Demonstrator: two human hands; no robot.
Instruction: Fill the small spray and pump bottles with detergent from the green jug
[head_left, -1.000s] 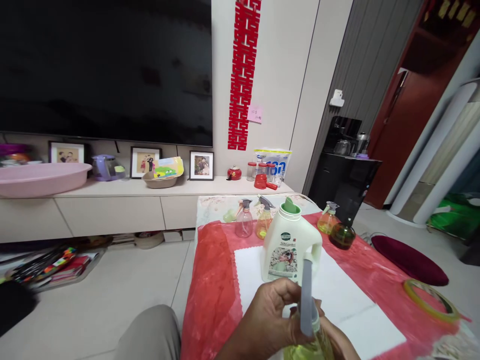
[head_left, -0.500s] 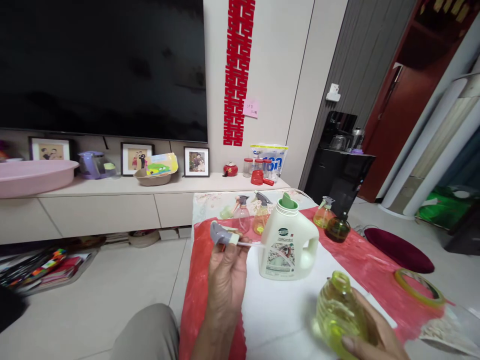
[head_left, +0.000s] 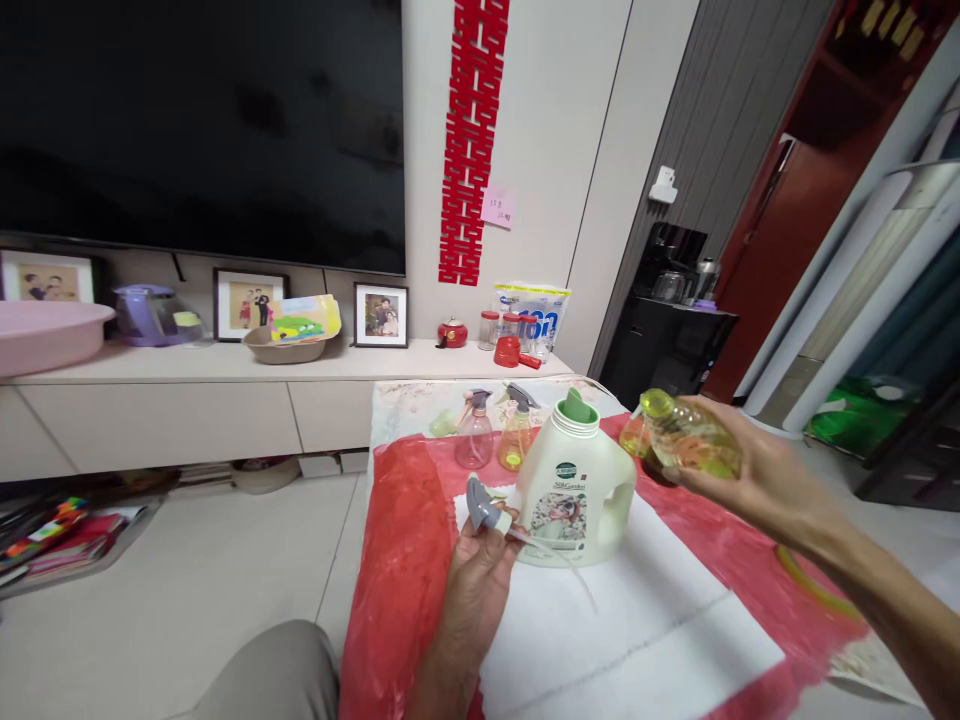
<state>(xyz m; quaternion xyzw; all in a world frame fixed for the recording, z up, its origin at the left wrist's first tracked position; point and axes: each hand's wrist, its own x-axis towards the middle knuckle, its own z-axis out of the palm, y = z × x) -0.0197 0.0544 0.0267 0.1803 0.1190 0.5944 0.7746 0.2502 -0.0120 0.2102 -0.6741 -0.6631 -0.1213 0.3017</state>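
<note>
A low table (head_left: 409,402) under a red cloth (head_left: 405,580) and a white sheet (head_left: 645,640) stands on pale floor before a TV cabinet (head_left: 225,405). The sheet's near half lies bare. Two small spray bottles (head_left: 475,442) stand at the far edge, with a green-capped white jug (head_left: 574,495) mid-table. The left hand (head_left: 469,590) pinches a grey spray head (head_left: 482,503) beside the jug. The right hand (head_left: 757,478) wraps a yellow-green bottle (head_left: 686,438), tipped sideways with its neck open, above the far right edge
</note>
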